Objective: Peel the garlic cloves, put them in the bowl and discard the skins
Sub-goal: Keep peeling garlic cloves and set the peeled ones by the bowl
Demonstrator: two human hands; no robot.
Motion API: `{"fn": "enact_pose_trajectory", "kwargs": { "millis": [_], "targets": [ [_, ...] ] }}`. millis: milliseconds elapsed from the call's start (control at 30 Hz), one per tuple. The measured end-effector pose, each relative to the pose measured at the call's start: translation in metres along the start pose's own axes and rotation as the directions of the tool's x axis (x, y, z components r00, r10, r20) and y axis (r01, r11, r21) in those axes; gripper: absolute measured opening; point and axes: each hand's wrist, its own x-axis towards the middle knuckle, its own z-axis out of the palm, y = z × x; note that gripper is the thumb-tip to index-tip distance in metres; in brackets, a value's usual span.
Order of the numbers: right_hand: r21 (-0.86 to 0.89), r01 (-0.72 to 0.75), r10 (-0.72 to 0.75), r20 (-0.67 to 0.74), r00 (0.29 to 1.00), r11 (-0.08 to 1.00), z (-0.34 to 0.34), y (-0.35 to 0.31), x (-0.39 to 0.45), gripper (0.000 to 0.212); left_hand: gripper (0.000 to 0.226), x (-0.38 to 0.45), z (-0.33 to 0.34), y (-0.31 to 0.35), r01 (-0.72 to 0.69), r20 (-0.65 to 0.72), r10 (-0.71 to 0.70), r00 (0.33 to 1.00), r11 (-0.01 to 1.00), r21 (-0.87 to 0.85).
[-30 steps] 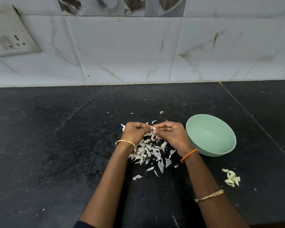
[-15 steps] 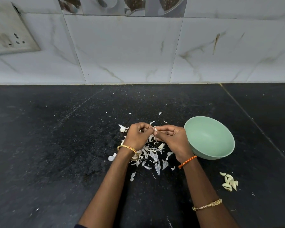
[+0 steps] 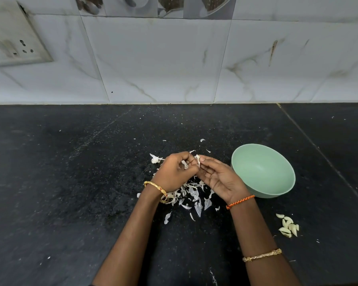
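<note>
From the head view, I am holding a garlic clove (image 3: 197, 159) between my two hands, just above the heap of loose skins (image 3: 191, 196) on the black surface (image 3: 70, 182). My left hand (image 3: 174, 172) is curling its fingers round the clove's near end, with a flake of skin showing against the fingers. My right hand (image 3: 217, 178) is pinching the strip of skin at the clove's tip between thumb and forefinger.

Compared with a second ago, my hands are no longer pressed knuckle to knuckle: the right one is rolling palm-up and drawing slightly away, and a strip of skin is lifting free between them. I judge the skin is coming off this clove, though how much is still clinging I cannot tell, since my fingers are hiding most of it.

The green bowl (image 3: 262, 172) is standing just to the right of my right hand, with nothing visible inside. A small pile of peeled cloves (image 3: 288, 226) is lying on the surface nearer to me, right of my right forearm, so they are not yet in the bowl.
</note>
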Motion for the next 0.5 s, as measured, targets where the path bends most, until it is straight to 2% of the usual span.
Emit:
{"fn": "enact_pose_trajectory", "kwargs": {
  "millis": [200, 267, 333, 433, 500],
  "targets": [
    [0.057, 0.011, -0.009, -0.033, 0.999, 0.998, -0.001, 0.000, 0.001, 0.010, 0.029, -0.003, -0.005, 0.005, 0.086, 0.053, -0.078, 0.996, 0.978, -0.188],
    [0.065, 0.007, -0.006, -0.025, 1.000, 0.998, -0.003, 0.000, 0.002, 0.012, 0.035, -0.001, -0.009, 0.005, 0.116, -0.007, -0.121, 0.993, 0.963, -0.243],
    [0.035, -0.003, 0.003, 0.007, 1.000, 0.999, -0.004, 0.003, 0.001, 0.015, 0.040, 0.002, -0.008, -0.001, 0.129, -0.105, -0.156, 0.982, 0.966, -0.222],
    [-0.036, 0.017, -0.015, 0.035, 0.999, 0.999, -0.003, 0.008, 0.000, 0.017, 0.033, 0.002, -0.004, -0.014, 0.132, -0.199, -0.162, 0.967, 0.979, -0.156],
    [-0.091, 0.049, -0.046, 0.037, 0.998, 0.995, -0.002, 0.009, -0.001, 0.017, 0.015, 0.002, -0.003, -0.020, 0.140, -0.206, -0.163, 0.965, 0.983, -0.120]
  ]
}}
